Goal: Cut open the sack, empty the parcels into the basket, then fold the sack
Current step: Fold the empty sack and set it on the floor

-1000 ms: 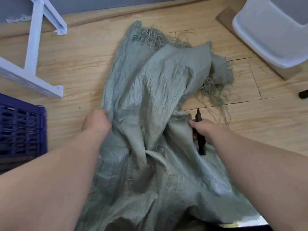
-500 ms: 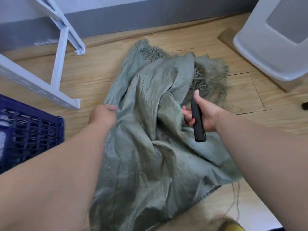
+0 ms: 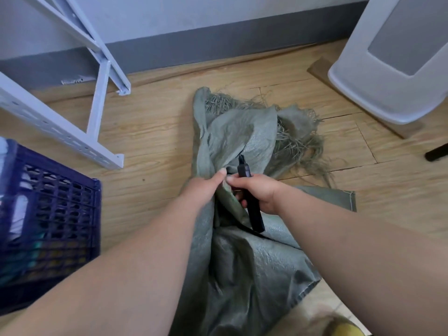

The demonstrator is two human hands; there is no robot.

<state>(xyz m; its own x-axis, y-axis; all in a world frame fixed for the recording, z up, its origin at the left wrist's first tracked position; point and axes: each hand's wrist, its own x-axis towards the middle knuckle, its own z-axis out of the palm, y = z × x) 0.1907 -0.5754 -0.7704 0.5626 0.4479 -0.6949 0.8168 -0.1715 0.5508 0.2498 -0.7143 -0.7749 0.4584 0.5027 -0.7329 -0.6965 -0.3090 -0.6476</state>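
Sack lay limp on the floor at six o'clock, its frayed mouth cut open toward twelve; I judged cutting and emptying done, folding left. The basket at nine o'clock held parcels. My left hand gripped gathered sack cloth; my right hand clenched the black cutter and pinched the sack.

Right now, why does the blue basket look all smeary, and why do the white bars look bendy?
Head view: the dark blue plastic lattice basket at the left edge is motion-blurred; the white metal rack bars splay from wide-angle distortion. Centre is sharper: the grey-green woven sack and the black utility knife. Light is soft, without glare.
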